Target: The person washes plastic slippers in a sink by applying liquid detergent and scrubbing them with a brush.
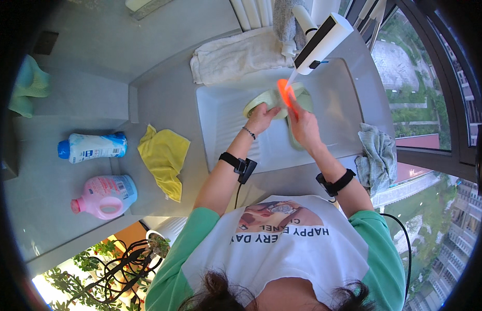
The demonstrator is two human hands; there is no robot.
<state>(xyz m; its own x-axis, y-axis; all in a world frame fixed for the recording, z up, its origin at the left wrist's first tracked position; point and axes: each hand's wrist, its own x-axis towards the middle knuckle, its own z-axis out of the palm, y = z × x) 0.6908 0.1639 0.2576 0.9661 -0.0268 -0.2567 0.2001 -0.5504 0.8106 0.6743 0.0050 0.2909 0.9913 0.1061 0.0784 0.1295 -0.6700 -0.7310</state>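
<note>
My left hand (260,118) grips a pale green slipper (266,97), its fingers partly inside the opening. In my right hand (304,126) is a bright orange scrubbing brush (284,91), held against or just above the slipper; its bristle side cannot be made out. A thin stream of water falls from the white faucet (322,42) onto the brush area. Below my right hand, a second pale green slipper (294,136) lies in the white sink (241,155), partly covered by the hand. Ridges run along the sink's left side.
A white towel (241,56) lies along the sink's back edge. A grey-green cloth (377,155) rests at the right rim near the window. On the left counter are a yellow cloth (165,159), a blue-capped white bottle (95,147) and a pink detergent jug (104,196).
</note>
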